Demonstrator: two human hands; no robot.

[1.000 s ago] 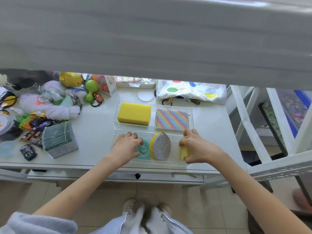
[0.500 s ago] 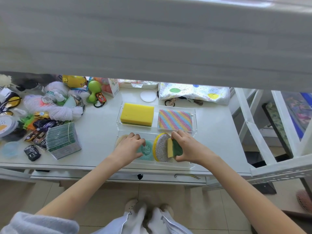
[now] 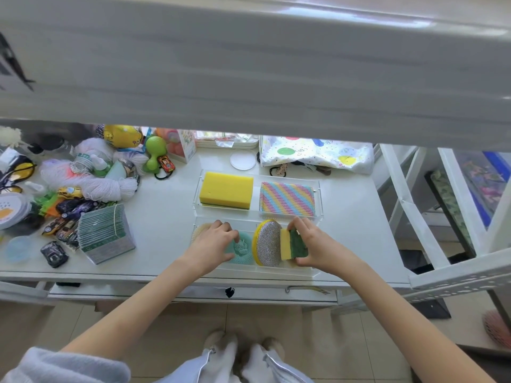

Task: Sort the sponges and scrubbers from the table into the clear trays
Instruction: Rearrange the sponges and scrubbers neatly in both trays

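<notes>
Sponges and scrubbers already fill both clear trays at centre frame: a yellow block sponge [image 3: 226, 191] and a rainbow-striped cloth [image 3: 287, 200] lie flat in the far tray [image 3: 319, 189]. In the near tray [image 3: 312, 272], the right hand [image 3: 318, 244] pinches a yellow-and-green scouring sponge [image 3: 293, 244] on edge, pressed against the upright silver scrubber [image 3: 267, 243], seemingly so both fit the same compartment. The left hand [image 3: 213, 244] rests curled on the teal scrubber [image 3: 242, 251], its grip not clenched around anything, likely steadying the tray on the tabletop [image 3: 166, 217].
</notes>
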